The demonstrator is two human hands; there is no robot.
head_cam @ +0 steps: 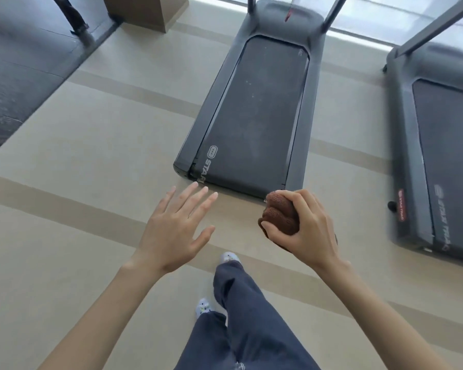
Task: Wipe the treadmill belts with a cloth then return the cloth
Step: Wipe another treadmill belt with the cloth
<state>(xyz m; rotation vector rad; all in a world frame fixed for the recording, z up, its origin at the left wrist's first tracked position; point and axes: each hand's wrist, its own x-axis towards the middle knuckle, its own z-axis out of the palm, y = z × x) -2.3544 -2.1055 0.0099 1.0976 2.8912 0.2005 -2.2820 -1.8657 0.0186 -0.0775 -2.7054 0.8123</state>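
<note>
approach step by the look of it, no wiping yet. mid-stride just short of the near short end of the nearer treadmill belt [254, 116], with a brown terry cloth [280, 217] wadded into a ball in the right hand [312, 228]. fingers and thumb curled tight round it, up in the air just off the belt's near right corner, not touching the deck. left hand [175, 227] flat and spread, fingers straight, holding nothing, hovering over the beige floor [91, 156] off the belt's near left corner.

as for the belt: long axis running straight away from the hands toward the motor hood [286, 20] and the uprights [332, 14], near end closest, far end up by the hood. dusty looking, pale specks and smears down the middle. second treadmill belt [452, 156] over at the right edge of the floor, same heading, side by side and well apart. cloth just a lump right now, so no real long axis or heading to speak of.

next move, probably: crouch at the near end, loosen the wad for more contact, press it flat on the belt and sweep along the length. likely needs a step alongside the deck to reach the far end. then same again on the second one, then back with the cloth to its home spot, not in view.
</note>
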